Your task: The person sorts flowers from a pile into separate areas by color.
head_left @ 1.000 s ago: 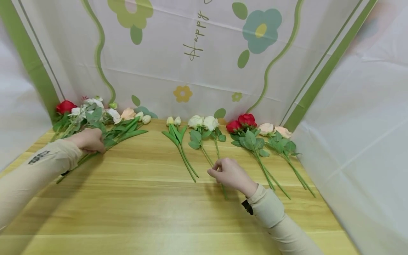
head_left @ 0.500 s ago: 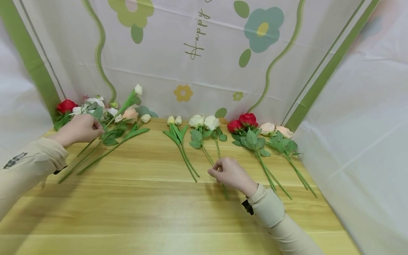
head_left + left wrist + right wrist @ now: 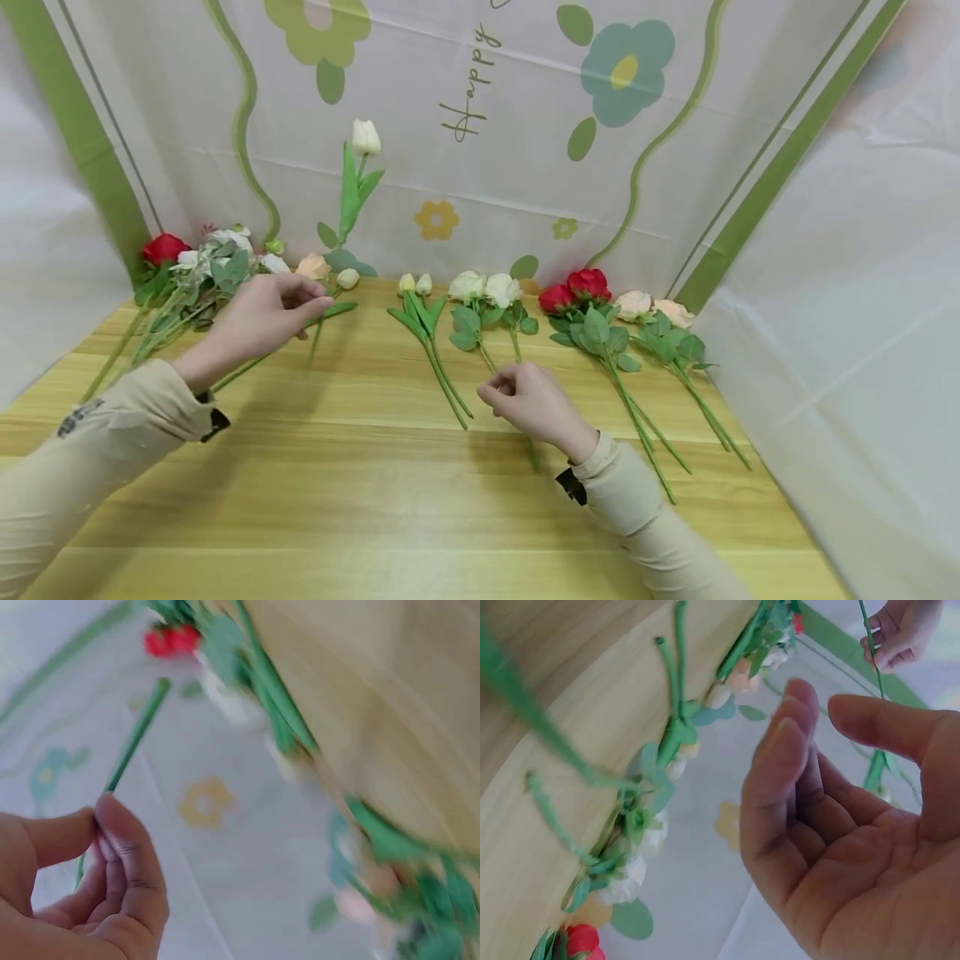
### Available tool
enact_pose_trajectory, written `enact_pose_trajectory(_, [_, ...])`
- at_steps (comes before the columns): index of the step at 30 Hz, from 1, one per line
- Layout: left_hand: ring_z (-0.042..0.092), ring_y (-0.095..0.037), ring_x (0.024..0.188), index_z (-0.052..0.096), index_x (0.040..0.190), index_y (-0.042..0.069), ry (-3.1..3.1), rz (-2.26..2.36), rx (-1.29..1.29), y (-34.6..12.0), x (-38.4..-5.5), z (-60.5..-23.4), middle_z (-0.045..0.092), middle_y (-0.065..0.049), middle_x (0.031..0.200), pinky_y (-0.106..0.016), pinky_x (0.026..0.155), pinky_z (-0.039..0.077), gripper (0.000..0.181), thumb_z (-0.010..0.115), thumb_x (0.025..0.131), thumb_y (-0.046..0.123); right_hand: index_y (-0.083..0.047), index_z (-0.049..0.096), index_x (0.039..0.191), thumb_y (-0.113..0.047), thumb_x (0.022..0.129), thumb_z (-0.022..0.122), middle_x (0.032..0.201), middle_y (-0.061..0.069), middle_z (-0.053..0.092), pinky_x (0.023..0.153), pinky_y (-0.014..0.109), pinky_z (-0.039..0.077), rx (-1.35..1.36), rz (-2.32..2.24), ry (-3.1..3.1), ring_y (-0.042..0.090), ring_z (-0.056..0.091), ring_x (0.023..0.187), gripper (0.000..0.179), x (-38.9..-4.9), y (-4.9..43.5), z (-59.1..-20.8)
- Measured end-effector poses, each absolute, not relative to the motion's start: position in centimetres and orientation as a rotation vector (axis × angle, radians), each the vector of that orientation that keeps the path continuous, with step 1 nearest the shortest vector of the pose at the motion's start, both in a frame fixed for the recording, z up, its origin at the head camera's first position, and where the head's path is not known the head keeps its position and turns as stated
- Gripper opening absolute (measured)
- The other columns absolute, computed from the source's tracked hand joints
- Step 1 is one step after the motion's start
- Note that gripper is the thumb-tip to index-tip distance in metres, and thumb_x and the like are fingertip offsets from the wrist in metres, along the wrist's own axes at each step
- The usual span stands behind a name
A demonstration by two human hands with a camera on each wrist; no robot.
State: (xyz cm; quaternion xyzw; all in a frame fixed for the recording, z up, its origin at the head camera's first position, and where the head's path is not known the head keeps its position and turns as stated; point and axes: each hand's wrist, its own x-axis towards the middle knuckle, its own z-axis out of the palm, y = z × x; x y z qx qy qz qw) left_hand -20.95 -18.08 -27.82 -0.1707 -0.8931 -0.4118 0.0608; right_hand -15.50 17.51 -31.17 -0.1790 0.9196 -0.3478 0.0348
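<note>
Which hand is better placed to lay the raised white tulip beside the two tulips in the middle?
The left hand, I'd say: it pinches the white tulip by its stem in mid-air. The right hand is near the stem ends of the two tulips but holds nothing, so it would probably need a handover.

We lose part of the stem of the white tulip (image 3: 366, 137) behind the fingers of the left hand (image 3: 266, 321); the right hand (image 3: 538, 406) hides some of the stems of the white flowers (image 3: 483, 289); above both hands, the lettering (image 3: 471, 83) meets the top edge; beyond the left hand, its wrist camera gives us only blurred red petals (image 3: 172, 641).
</note>
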Motion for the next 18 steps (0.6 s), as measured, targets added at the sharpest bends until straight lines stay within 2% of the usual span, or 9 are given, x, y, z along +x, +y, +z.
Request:
enact_pose_trajectory(5, [0.065,-0.027,0.075,0.065,0.108,-0.001,-2.539,-1.621,-0.555,-13.5,-18.9,-28.0,0.066,-0.015,0.092,-0.034,0.061,0.057,0.021,0.065,0.098,0.018,-0.015,0.073,0.094,-0.027,0.098,0.063,0.077,-0.002,0.066,0.059,0.034,0.051,-0.603,-1.276,2.786,0.016,0.061,0.067,0.016,-15.4,16.6,-30.7])
enact_pose_trajectory(9, [0.065,-0.026,0.081,0.064,0.109,-0.001,-2.406,-1.895,-0.566,-10.5,-17.4,-28.4,0.066,-0.016,0.096,-0.038,0.066,0.057,0.022,0.066,0.097,0.017,-0.013,0.074,0.102,-0.032,0.099,0.062,0.086,0.003,0.068,0.063,0.043,0.056,-0.618,-1.522,2.646,0.023,0.063,0.075,0.022,-15.1,15.5,-30.1])
enact_pose_trajectory(14, [0.064,-0.025,0.079,0.066,0.106,-0.002,-2.273,-2.007,-0.572,-7.9,-16.4,-29.1,0.068,-0.014,0.095,-0.036,0.067,0.056,0.025,0.068,0.096,0.021,-0.009,0.073,0.108,-0.034,0.099,0.061,0.095,0.01,0.07,0.064,0.046,0.056,-0.646,-1.725,2.438,0.035,0.063,0.085,0.028,-14.4,14.1,-29.5])
enact_pose_trajectory(18, [0.061,-0.025,0.073,0.068,0.102,0.0,-2.225,-2.029,-0.595,-6.8,-16.1,-30.0,0.069,-0.014,0.092,-0.034,0.064,0.054,0.024,0.069,0.095,0.023,-0.007,0.072,0.105,-0.028,0.1,0.062,0.095,0.011,0.069,0.064,0.048,0.055,-0.703,-1.786,2.332,0.034,0.062,0.083,0.024,-13.8,13.3,-29.5])
